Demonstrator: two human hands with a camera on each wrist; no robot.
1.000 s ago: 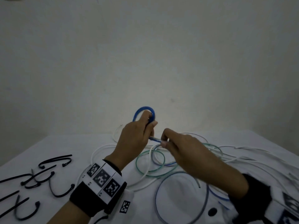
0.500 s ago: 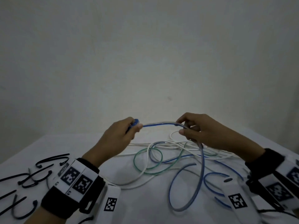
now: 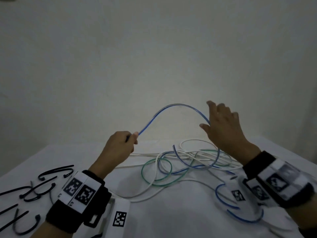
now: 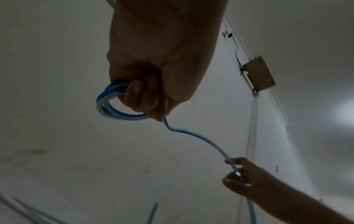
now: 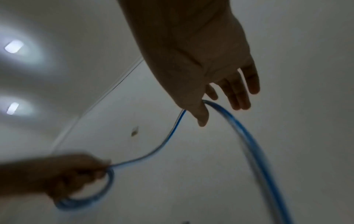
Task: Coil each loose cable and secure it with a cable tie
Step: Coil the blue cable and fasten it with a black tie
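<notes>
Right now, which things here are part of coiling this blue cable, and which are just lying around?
In use:
blue cable, small coil gripped in left hand
right hand, cable running between thumb and fingers
black cable ties, for securing

Lying about:
green cable
white cables

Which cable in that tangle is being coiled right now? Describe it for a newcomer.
On the white table, look above the tangle of white, green and blue cables. The thin blue cable arches between left hand and right hand; it alone is lifted, ending in a small coil.
</notes>
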